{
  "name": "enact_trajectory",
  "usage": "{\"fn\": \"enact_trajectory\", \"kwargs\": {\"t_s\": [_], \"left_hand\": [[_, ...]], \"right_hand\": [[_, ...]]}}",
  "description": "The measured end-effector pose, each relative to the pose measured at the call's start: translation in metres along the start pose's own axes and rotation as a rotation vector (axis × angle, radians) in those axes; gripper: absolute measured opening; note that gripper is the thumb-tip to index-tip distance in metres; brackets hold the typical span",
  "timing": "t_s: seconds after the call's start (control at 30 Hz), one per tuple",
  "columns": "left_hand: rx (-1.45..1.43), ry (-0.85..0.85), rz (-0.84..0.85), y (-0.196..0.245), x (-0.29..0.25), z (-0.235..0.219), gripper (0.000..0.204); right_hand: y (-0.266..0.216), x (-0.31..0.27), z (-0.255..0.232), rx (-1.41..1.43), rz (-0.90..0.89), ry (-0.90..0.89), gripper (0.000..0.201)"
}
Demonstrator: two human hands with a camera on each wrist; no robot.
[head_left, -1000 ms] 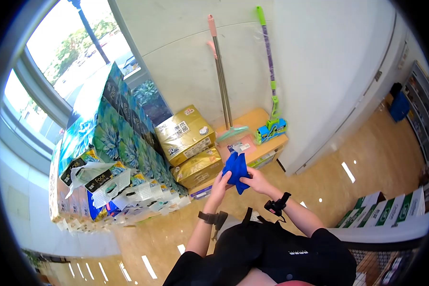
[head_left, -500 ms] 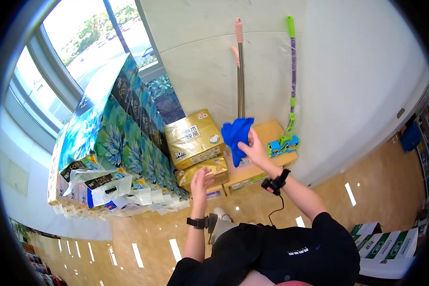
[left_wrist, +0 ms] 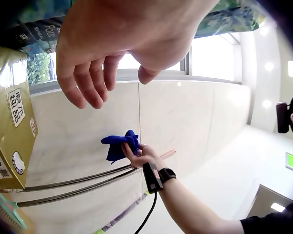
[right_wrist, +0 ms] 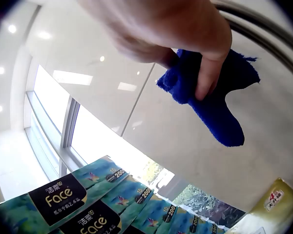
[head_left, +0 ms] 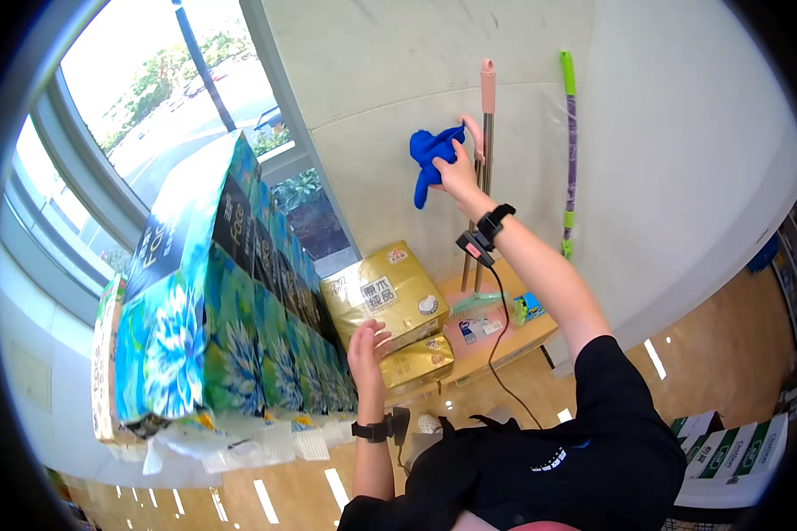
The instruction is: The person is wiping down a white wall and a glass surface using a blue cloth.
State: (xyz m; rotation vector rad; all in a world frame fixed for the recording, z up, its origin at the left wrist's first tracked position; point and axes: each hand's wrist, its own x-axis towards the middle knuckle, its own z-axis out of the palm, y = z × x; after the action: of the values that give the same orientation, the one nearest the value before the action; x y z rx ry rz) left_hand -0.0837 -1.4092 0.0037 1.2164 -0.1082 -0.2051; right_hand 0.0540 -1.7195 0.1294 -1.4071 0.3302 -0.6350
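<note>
A bunched blue cloth [head_left: 432, 159] is pinched between the thumb and fingers of my right hand [head_left: 459, 177], raised in front of the pale wall. In the right wrist view the thumb presses into the cloth [right_wrist: 205, 97] and a loose flap hangs down. My left hand [head_left: 366, 358] holds nothing and hovers in front of the gold tissue packs [head_left: 385, 292]; its fingers [left_wrist: 90, 83] are loosely bent in the left wrist view. Just right of the cloth stand pink-handled metal poles [head_left: 488, 133], leaning on the wall.
Tall stacked blue-green tissue packs [head_left: 239, 336] stand at the left by the window [head_left: 195, 71]. A green-and-purple mop handle [head_left: 571, 142] leans farther right. Below, a wooden shelf [head_left: 505, 345] carries a dustpan [head_left: 478, 310]. White-and-green boxes [head_left: 726, 451] sit at lower right.
My left hand has let go of the cloth and drawn back to the left. My right hand has lifted the cloth up and forward toward the wall, beside the pink handles.
</note>
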Motion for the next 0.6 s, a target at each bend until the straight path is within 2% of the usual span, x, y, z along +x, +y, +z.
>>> {"fn": "enact_trajectory", "kwargs": {"t_s": [0.07,0.17,0.2,0.33,0.4,0.5,0.57,0.6], "left_hand": [[-0.020,0.005,-0.037,-0.001,0.010,0.000,0.038],[-0.022,0.009,-0.034,-0.001,0.020,-0.001,0.038],[-0.014,0.014,-0.026,-0.002,0.023,-0.002,0.038],[-0.033,0.099,-0.035,-0.008,0.028,-0.007,0.037],[-0.014,0.116,-0.039,-0.010,0.033,-0.008,0.038],[-0.023,0.113,-0.031,-0.011,0.042,-0.003,0.038],[-0.022,0.115,-0.021,-0.009,0.050,0.002,0.039],[-0.019,0.114,-0.015,-0.008,0.053,0.004,0.039]], "right_hand": [[-0.003,0.023,0.014,0.016,-0.012,0.101,0.065],[-0.019,0.049,0.031,-0.107,-0.123,0.287,0.057],[-0.014,0.067,0.035,-0.357,-0.340,0.434,0.051],[-0.004,0.114,0.046,-0.150,-0.363,0.476,0.040],[-0.007,0.111,0.051,-0.108,-0.319,0.509,0.036],[-0.004,0.105,0.065,-0.182,-0.548,0.387,0.033],[-0.005,0.095,0.084,-0.250,-0.746,0.239,0.033],[-0.007,0.086,0.098,-0.287,-0.753,0.186,0.033]]}}
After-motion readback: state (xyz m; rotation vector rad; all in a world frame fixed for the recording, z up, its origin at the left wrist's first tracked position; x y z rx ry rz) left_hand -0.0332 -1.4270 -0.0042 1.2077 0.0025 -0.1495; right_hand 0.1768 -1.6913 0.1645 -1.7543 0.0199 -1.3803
